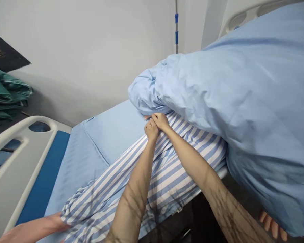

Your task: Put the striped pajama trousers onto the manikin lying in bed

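Observation:
My left hand (151, 130) is closed, with its knuckles up, at the far side of the striped pyjama trousers (177, 168). Touching it, my right hand (160, 121) is closed too, its fingers curled at the upper edge of the striped cloth. Both seem to grip this cloth, though my fingers hide what lies in them. A small pinkish bit shows beside my right hand; what it is I cannot tell. From a trouser cuff at lower left comes a bare limb (38, 227). Bunched just beyond my hands is a light blue quilt (243, 87), covering the right side.
The bed has a light blue sheet (83, 162), a darker blue mattress edge (44, 179) and a pale end board (10, 189). Fingers or toes (273, 225) show under the quilt at lower right. A metal pole (176, 23) and folded green cloth (7, 96) stand behind.

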Demonstrator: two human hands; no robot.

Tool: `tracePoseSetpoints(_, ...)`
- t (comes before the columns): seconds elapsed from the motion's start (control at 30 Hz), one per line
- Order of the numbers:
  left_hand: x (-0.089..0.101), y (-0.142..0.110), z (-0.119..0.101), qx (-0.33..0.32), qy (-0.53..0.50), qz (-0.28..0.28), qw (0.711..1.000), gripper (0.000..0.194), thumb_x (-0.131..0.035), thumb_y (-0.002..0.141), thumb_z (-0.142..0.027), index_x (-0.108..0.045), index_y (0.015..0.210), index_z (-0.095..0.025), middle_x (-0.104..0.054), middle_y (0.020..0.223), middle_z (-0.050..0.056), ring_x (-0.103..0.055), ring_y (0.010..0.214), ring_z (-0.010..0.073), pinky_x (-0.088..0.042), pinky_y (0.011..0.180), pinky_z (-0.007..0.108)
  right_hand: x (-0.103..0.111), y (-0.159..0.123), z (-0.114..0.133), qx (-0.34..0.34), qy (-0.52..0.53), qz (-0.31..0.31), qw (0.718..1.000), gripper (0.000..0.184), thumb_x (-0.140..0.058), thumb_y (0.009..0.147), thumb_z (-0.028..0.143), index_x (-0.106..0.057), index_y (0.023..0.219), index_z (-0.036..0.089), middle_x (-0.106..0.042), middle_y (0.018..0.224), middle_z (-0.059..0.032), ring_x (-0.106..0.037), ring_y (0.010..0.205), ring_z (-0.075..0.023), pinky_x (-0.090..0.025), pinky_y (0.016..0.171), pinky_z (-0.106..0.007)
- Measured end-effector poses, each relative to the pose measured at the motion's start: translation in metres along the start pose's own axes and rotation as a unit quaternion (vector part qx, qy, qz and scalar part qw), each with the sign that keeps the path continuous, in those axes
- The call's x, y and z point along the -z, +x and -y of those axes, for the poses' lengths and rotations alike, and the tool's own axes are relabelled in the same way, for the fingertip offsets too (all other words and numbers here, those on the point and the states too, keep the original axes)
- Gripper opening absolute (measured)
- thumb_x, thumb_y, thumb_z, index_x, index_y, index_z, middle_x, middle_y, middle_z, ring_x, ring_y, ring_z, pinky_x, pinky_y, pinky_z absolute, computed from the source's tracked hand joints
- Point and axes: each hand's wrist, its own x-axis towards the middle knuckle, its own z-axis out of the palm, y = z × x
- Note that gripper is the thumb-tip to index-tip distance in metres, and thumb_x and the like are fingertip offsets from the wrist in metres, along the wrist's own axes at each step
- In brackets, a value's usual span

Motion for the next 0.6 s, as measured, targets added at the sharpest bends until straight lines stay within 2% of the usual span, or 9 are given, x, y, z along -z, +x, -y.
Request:
tracePoseSetpoints(0.2,0.006,-0.004,-0.002,0.022,-0.092,0.003,0.996,0.056,-0.025,0.106,-0.031,-0.075,0.086,-0.016,-0.077,0.099,0.018,-0.07,0.094,0.0225,-0.046,0.082,0.031,0.008,-0.007,0.019,0.043,0.034,-0.024,0.998,0.04,-0.046,0.103,0.031,-0.073,0.075,0.018,-0.076,0.078,-0.003,-0.065,0.075,-0.017,-0.04,0.071,-0.024)
tracePoseSetpoints(0.3,0.007,-0.006,-0.001,0.017,-0.103,0.008,0.995,0.057,-0.025,0.107,-0.033,-0.072,0.078,-0.018,-0.077,0.093,0.016,-0.068,0.089,0.022,-0.044,0.078,0.031,0.021,-0.011,0.037,0.102,0.039,-0.068,0.992,0.043,-0.045,0.104,0.034,-0.066,0.07,0.019,-0.07,0.068,-0.002,-0.063,0.071,-0.0159,-0.039,0.07,-0.023)
tracePoseSetpoints(0.4,0.007,-0.007,-0.002,0.018,-0.1,-0.001,0.995,0.059,-0.024,0.107,-0.036,-0.069,0.074,-0.019,-0.077,0.09,0.015,-0.067,0.088,0.0221,-0.044,0.08,0.032,0.035,-0.015,0.046,0.145,-0.003,-0.121,0.982,0.043,-0.046,0.104,0.037,-0.058,0.066,0.02,-0.064,0.062,-0.0035,-0.062,0.07,-0.0175,-0.038,0.07,-0.025)
tracePoseSetpoints(0.5,0.006,-0.008,-0.002,0.023,-0.098,-0.005,0.995,0.06,-0.023,0.107,-0.038,-0.067,0.072,-0.019,-0.076,0.089,0.016,-0.067,0.089,0.0225,-0.045,0.082,0.032,0.041,-0.013,0.04,0.155,-0.038,-0.157,0.975,0.045,-0.042,0.104,0.04,-0.054,0.065,0.021,-0.06,0.061,-0.0051,-0.061,0.07,-0.0195,-0.037,0.069,-0.027)
tracePoseSetpoints(0.6,0.003,-0.01,-0.003,0.026,-0.117,-0.003,0.993,0.058,-0.024,0.107,-0.039,-0.063,0.068,-0.019,-0.074,0.085,0.016,-0.066,0.09,0.0226,-0.045,0.081,0.031,0.035,-0.007,0.022,0.142,-0.045,-0.154,0.977,0.047,-0.039,0.105,0.043,-0.056,0.066,0.021,-0.06,0.062,-0.0057,-0.06,0.071,-0.0199,-0.037,0.069,-0.028)
